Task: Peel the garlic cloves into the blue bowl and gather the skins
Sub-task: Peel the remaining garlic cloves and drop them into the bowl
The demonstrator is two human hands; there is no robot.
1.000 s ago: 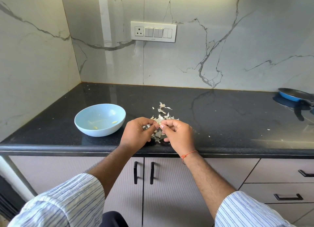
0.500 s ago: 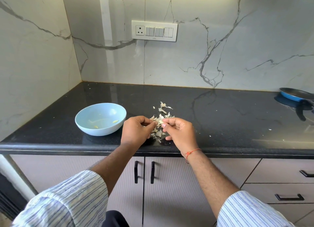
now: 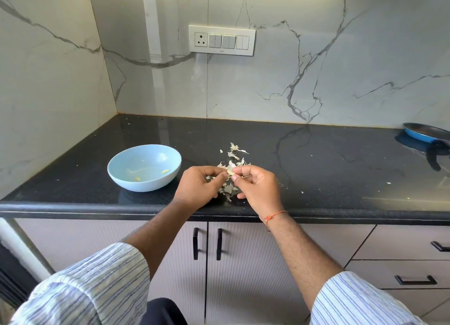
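Counter: black stone counter (image 3: 316,169), marble wall behind.
Blue bowl (image 3: 126,176): holds two peeled cloves.
Skins (image 3: 235,154): heaped right of bowl.
Left hand (image 3: 198,187), right hand (image 3: 258,187): both pinching one garlic clove (image 3: 230,171) above the skins.

The counter (image 3: 316,169) is looking like polished black stone, glossy and speckled, mirroring the wall. The wall (image 3: 316,69) is showing smooth, veined marble with a soft sheen. The bowl (image 3: 126,181) is appearing smooth and semi-matt, ceramic or plastic. The skins (image 3: 233,154) are lying papery and dry. The sleeves (image 3: 97,288) are showing striped woven cloth.
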